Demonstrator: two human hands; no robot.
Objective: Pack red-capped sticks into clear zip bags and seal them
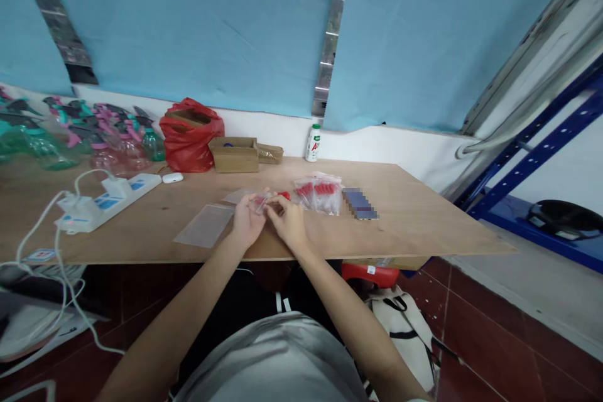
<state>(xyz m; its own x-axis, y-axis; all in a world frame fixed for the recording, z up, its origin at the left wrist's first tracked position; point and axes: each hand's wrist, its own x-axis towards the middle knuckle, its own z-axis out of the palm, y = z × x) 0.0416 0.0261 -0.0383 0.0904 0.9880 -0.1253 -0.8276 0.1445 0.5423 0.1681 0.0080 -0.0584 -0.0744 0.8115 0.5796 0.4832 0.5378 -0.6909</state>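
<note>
Clear plastic piece | your left hand: half-curled, clamped on it | your right hand: nearly closed, pinching it

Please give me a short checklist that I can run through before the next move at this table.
1. Left hand holding the small clear plastic piece: ok.
2. Right hand with a firm grip on that piece: cannot tell; it is right at it, but the detail is too small.
3. Flat clear sheet lying on the table, left of the hands: ok.
4. Clear bags of red pieces on the table, right of the hands: ok.
5. Phone apart from those bags: cannot tell; it lies just beside them.
6. White bottle upright: ok.
</note>
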